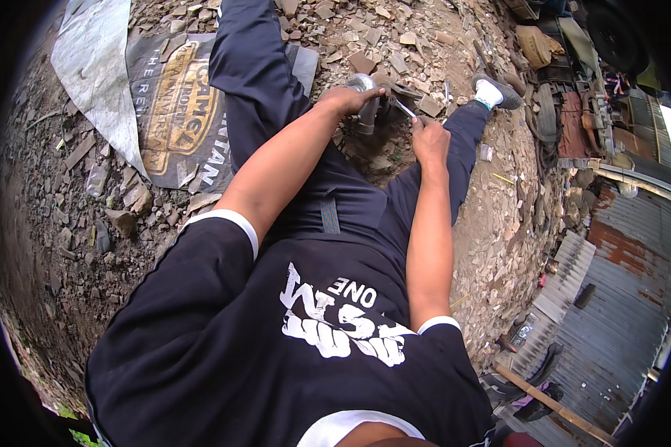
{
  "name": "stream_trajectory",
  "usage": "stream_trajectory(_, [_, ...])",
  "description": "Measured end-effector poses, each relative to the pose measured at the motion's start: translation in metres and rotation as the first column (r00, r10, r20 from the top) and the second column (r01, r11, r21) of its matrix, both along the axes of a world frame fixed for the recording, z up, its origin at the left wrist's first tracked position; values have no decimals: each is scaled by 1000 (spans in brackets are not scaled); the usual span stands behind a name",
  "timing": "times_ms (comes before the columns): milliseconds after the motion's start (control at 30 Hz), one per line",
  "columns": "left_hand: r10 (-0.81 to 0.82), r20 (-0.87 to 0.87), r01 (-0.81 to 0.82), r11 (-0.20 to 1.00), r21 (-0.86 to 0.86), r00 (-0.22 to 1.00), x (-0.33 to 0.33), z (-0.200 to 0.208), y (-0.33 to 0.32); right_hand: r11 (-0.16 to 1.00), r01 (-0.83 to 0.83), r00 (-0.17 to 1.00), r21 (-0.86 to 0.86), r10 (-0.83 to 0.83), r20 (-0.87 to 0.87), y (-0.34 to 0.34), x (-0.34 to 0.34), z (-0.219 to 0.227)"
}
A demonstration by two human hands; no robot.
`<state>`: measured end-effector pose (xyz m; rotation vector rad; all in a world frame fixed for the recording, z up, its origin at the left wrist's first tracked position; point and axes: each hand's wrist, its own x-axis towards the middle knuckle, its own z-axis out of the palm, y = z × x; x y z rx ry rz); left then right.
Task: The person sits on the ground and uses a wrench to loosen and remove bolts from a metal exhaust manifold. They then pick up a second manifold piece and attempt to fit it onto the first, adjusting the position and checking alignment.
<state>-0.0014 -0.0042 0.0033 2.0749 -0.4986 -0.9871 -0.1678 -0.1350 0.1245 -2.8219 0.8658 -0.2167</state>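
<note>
Between the dark-trousered legs sits a curved, dull silver-grey metal part (pixel 365 121). The right hand (pixel 431 141) grips a slim, shiny metal tool (pixel 405 109); the left hand (pixel 341 102) touches the part, its finger closure unclear. Broken rubble (pixel 395 37) lies beyond.

Way in: ahead of both hands, above low rubble (pixel 395 33). Left leg (pixel 257 82) blocks left of left hand (pixel 343 101); right leg (pixel 466 149) blocks right of right hand (pixel 431 141). Between hands, metal part (pixel 366 121) and thin tool (pixel 405 109) obstruct.
</note>
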Motion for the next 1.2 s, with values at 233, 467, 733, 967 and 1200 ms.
stream_trajectory(233, [-21, 38, 21, 1000, -10, 999, 1, -5, 2, 996, -29, 999, -80, 31, 18, 6, 20, 1])
stream_trajectory(467, [-7, -25, 8, 1000, 27, 1000, 0, -2, 4, 999, -16, 994, -45, 12, -108, 1, 47, 17])
stream_trajectory(733, [0, 28, 1, 999, -44, 1000, 8, -18, 1, 984, -145, 893, -102, 86, -441, -15, 87, 32])
stream_trajectory(967, [7, -66, -5, 1000, 29, 998, 3, -8, 2, 995, 32, 932, -90, -62, -357, 11, 72, 22])
stream_trajectory(1200, [14, -42, -14, 1000, -8, 999, 2, -4, -4, 989, -90, 884, -115, 26, -467, -11, 83, 23])
